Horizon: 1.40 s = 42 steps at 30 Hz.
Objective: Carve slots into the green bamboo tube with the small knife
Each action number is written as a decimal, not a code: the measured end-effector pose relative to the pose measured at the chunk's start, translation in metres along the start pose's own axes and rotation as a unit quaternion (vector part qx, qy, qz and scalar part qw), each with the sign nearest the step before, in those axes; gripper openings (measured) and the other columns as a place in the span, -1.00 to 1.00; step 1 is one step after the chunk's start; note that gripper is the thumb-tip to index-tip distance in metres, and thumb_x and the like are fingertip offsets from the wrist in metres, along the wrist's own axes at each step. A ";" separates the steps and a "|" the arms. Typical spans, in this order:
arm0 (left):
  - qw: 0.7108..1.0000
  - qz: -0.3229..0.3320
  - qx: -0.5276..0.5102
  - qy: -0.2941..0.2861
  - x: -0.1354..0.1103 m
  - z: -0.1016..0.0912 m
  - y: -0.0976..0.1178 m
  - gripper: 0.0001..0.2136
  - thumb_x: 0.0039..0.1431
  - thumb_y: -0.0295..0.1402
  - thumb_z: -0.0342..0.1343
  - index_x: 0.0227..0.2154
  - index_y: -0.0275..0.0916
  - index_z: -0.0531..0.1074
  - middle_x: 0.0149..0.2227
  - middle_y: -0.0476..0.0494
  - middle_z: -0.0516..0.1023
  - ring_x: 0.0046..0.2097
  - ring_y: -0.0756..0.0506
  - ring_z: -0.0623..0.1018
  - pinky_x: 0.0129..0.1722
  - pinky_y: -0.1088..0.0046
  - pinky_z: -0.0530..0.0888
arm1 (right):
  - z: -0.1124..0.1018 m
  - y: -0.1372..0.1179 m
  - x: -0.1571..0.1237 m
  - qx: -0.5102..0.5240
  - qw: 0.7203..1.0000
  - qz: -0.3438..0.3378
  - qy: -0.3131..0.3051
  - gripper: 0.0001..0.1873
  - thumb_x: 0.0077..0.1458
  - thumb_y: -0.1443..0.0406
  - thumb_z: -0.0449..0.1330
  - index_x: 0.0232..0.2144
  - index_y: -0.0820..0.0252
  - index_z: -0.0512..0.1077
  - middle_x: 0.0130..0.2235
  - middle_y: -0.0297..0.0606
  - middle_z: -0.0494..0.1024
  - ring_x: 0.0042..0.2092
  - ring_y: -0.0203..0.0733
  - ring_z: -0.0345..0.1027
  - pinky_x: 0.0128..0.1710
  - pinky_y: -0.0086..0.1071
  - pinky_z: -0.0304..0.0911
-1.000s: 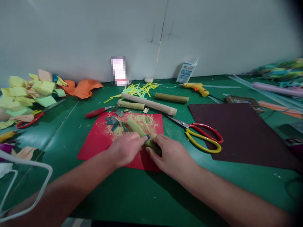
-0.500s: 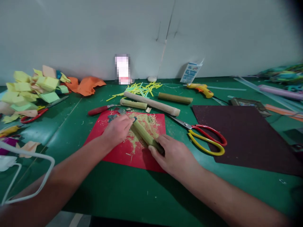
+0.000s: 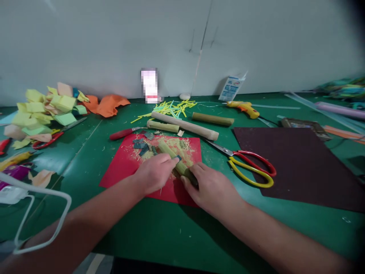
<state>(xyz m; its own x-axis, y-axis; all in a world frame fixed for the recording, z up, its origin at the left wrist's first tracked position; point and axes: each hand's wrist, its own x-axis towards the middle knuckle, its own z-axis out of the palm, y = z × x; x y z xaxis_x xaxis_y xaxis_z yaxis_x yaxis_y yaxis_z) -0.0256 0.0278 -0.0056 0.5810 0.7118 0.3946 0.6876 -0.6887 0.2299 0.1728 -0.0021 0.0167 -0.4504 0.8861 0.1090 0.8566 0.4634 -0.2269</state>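
A greenish bamboo piece [image 3: 167,149] lies slanted over a red sheet [image 3: 114,173]. My right hand [image 3: 212,184] is wrapped round its near end, hiding that part. My left hand [image 3: 158,173] pinches a small dark piece of sandpaper [image 3: 178,159] against the bamboo's upper side, close to the right fingers. Pale dust and shavings [image 3: 185,144] cover much of the sheet. Several dark sandpaper scraps [image 3: 139,144] rest at its far left. Behind the sheet lies a red-handled knife [image 3: 124,133], its blade pointing right.
Beyond the sheet are a short split bamboo piece [image 3: 163,126], a long pale stick [image 3: 185,126] and a darker bamboo piece [image 3: 213,118]. Scissors [image 3: 251,167] lie right, partly over a dark sheet [image 3: 296,167]. A glue gun [image 3: 243,108] sits farther back; folded papers [image 3: 42,110] are heaped left.
My left hand has slid the sandpaper along the bamboo from its far end toward me, closer to my right hand. The right hand keeps its grip on the bamboo.
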 end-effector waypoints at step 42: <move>0.998 -0.031 0.023 0.058 0.007 -0.008 -0.009 -0.70 0.30 -0.38 -0.22 -0.18 -0.36 0.42 -0.34 -0.14 0.40 -0.27 -0.03 0.40 -0.26 0.41 0.39 | 0.001 -0.002 0.001 0.031 0.999 0.008 0.010 -0.83 0.03 0.18 0.06 -0.41 0.17 0.25 -0.39 -0.30 0.36 -0.41 -0.25 0.25 -0.49 -0.36 0.01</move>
<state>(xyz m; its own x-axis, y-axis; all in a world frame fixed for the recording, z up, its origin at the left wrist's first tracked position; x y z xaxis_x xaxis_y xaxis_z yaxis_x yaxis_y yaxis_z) -0.0314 0.0380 0.0023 0.4850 0.7300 0.4816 0.7409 -0.6355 0.2171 0.1704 -0.0019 0.0160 -0.4307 0.8938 0.1249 0.8465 0.4481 -0.2875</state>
